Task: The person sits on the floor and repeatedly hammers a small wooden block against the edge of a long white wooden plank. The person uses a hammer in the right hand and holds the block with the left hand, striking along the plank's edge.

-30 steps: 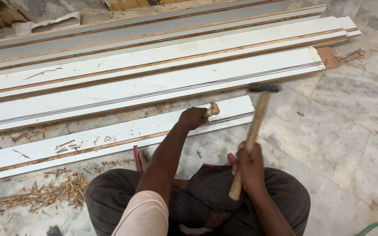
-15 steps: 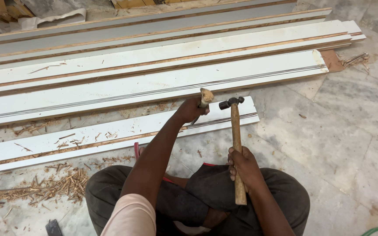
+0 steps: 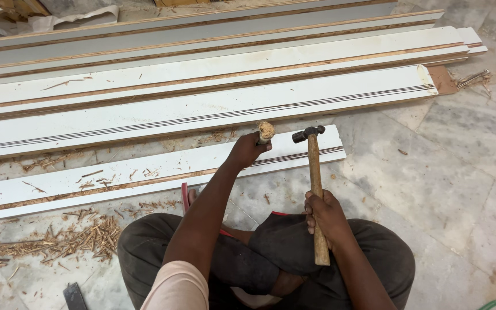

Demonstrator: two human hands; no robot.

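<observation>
— Where the floor point(image 3: 460, 172) begins at its left edge, what lies on it?

— Wood shavings point(image 3: 47, 241), scattered in a loose heap near the bottom-left corner, just in front of a short white board point(image 3: 116, 178) that runs across to the middle. Behind that board lie several longer white boards point(image 3: 202, 112), side by side, reaching toward the top-right corner.

— And the person?

— Sitting cross-legged on the floor at the bottom edge, in dark trousers point(image 3: 242, 258). A dark flat object shows at the bottom edge left of the knee; I cannot tell what it is.

— What has the left hand point(image 3: 247, 150) got?

— It is closed tight around a wooden-handled tool point(image 3: 265, 132), most likely a chisel. Only the frayed, pale butt of the handle sticks up out of the fist. The tool stands on the near board, close to its right end; its tip is hidden by the hand.

— And the right hand point(image 3: 324, 213)?

— Wrapped fully around the lower part of a hammer point(image 3: 315, 183) with a wooden shaft. The hammer points up, its dark metal head level with the butt of the tool and just beside it, not touching.
</observation>
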